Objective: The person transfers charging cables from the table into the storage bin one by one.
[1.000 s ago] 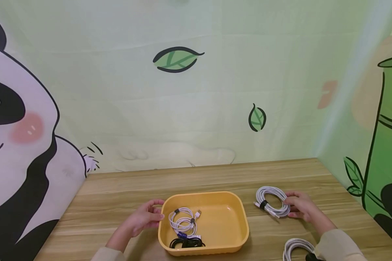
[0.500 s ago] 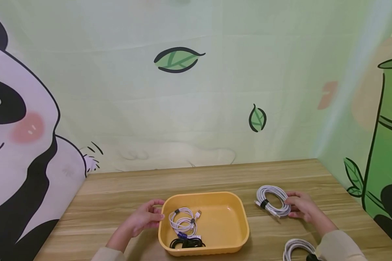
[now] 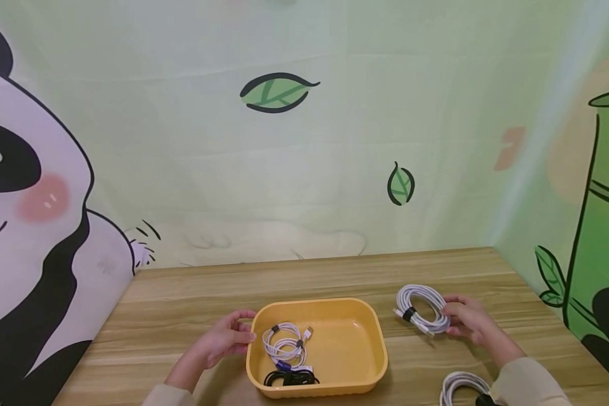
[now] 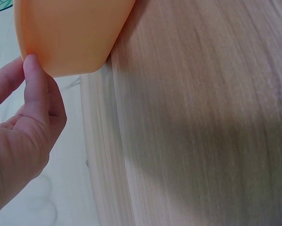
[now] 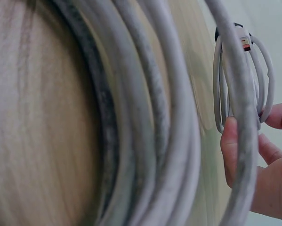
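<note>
A yellow plastic tray (image 3: 335,338) stands on the table in the head view. Inside it, at its left side, lie a coiled white USB cable (image 3: 286,344) and a bundled black cable (image 3: 291,377) with a blue-and-white connector end. My left hand (image 3: 225,339) holds the tray by its left rim, thumb against the outer wall in the left wrist view. To the right of the tray, my right hand (image 3: 468,321) pinches the right side of a large coiled white cable (image 3: 422,309) bound with a black strap. A plug shows on this coil in the right wrist view.
Another coiled white cable (image 3: 462,382) with a black strap lies by the right forearm, partly cut off by the lower frame edge. The wooden table (image 3: 193,282) ends at a cartoon-printed cloth backdrop (image 3: 335,141) behind and at both sides.
My right hand has lifted and tilted the white cable coil slightly upward. The left hand and the tray stay where they were.
</note>
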The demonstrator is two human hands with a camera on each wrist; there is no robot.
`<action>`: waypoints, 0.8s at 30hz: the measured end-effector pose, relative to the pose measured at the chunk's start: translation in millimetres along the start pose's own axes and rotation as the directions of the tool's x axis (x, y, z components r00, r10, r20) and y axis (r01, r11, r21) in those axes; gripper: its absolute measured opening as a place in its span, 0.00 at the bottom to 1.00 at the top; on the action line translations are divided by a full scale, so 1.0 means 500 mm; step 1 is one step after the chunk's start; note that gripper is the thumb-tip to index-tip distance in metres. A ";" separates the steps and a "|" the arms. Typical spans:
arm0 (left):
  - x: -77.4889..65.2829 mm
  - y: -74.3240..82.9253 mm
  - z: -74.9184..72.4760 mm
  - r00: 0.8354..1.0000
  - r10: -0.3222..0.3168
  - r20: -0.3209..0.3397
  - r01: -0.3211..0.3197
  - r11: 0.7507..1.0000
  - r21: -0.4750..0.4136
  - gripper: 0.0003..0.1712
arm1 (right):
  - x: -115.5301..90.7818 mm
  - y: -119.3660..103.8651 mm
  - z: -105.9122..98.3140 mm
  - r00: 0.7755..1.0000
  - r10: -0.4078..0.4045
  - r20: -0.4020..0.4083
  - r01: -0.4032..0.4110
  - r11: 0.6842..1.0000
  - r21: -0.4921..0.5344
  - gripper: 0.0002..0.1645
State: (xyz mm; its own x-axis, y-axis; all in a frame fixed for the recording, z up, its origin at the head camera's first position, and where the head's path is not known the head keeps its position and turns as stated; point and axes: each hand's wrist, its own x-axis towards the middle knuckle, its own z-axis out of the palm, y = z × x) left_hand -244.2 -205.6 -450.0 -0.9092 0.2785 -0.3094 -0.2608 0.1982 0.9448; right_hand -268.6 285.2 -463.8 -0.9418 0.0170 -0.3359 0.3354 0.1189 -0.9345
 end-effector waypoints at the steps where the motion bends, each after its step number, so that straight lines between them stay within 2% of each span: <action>1: 0.000 0.000 0.000 1.000 -0.001 -0.001 0.001 1.000 0.001 0.31 | -0.001 -0.002 0.001 1.000 -0.001 -0.001 0.001 1.000 -0.005 0.30; 24: -0.004 0.007 0.001 1.000 -0.005 -0.001 0.005 1.000 0.009 0.30 | -0.011 -0.028 0.012 0.999 -0.038 0.005 0.038 0.999 0.001 0.33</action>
State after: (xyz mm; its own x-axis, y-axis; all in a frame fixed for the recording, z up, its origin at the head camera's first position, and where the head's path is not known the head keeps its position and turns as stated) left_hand -243.1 -205.0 -446.0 -0.9083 0.2769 -0.3136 -0.2619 0.2081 0.9424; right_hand -267.8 277.7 -449.7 -0.9538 0.0079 -0.3004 0.2992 0.1182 -0.9469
